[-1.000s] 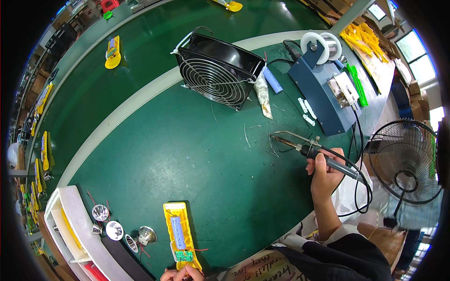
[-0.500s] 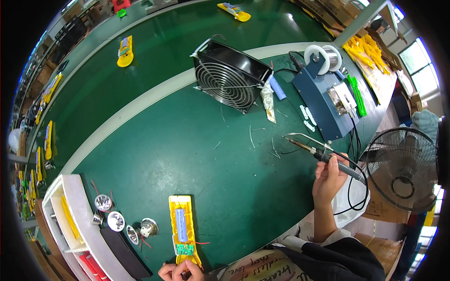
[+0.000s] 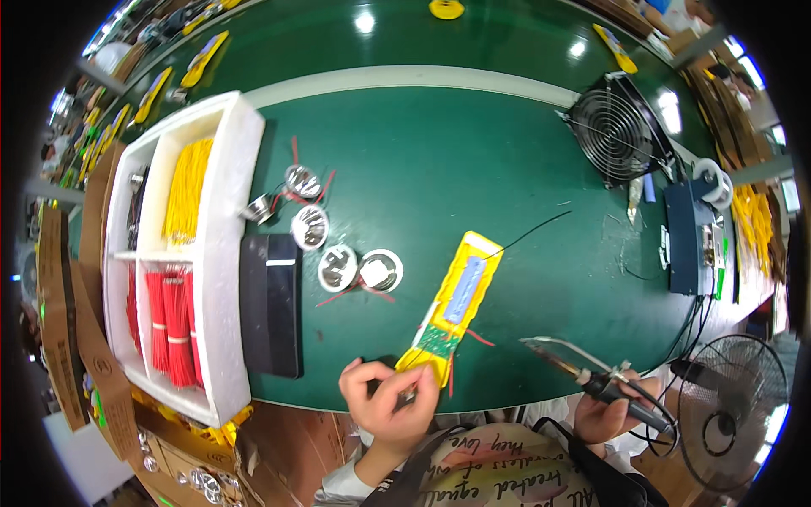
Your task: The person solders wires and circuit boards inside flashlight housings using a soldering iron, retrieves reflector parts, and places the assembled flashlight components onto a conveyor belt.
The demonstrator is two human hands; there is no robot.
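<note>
My left hand (image 3: 391,404) is closed at the near end of a yellow flashlight housing (image 3: 440,372), thumb and fingers pinched against it. The housing lies tilted on the green bench, its far end to the right. Inside it sit a blue cylindrical battery (image 3: 465,290) and a small green circuit board (image 3: 438,340). Short red wires (image 3: 480,338) stick out beside the board, and a thin black wire (image 3: 538,227) runs from the far end. In my right hand (image 3: 601,416) is a soldering iron (image 3: 608,390) with a curved metal guide tube, its tip right of the housing and apart from it.
Silver reflectors (image 3: 310,227) with red wires lie left of the housing, beside a black box (image 3: 272,306). A white foam tray (image 3: 240,160) holds yellow and red wire bundles. A black fan (image 3: 612,129) and a blue solder-feed machine (image 3: 686,237) stand at right; a conveyor (image 3: 507,42) runs behind.
The view has swung left, shifting the bench rightward in it. The housing has tilted, and the black wire shows at its far end. Both hands keep their holds.
</note>
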